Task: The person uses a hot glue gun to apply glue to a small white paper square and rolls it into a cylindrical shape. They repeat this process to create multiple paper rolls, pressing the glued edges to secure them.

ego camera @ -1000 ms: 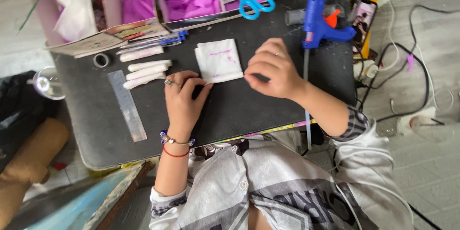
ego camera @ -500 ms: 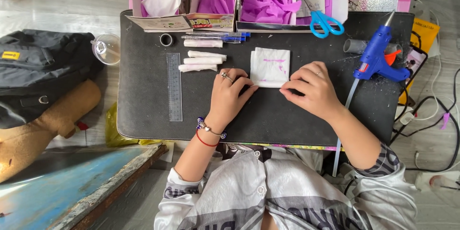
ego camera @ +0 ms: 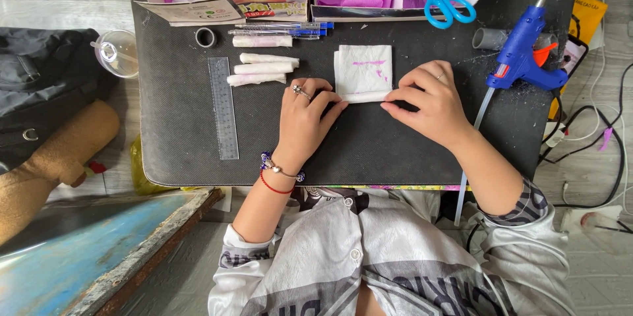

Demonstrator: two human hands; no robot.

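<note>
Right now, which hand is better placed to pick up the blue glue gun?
The right hand. It rests on the near edge of the white tissue, on the side where the blue glue gun lies. The left hand would have to cross over the tissue.

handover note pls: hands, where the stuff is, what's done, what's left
Left hand: fingers pressing the near edge of the folded white tissue, holding nothing.
Right hand: fingers on the same edge, right side.
Tissue lies flat mid-mat, pink marks on top.
Done: four rolled tissue pieces beside the clear ruler.
Left: this tissue is not yet rolled.
Blue glue gun and blue scissors lie untouched at right.
</note>
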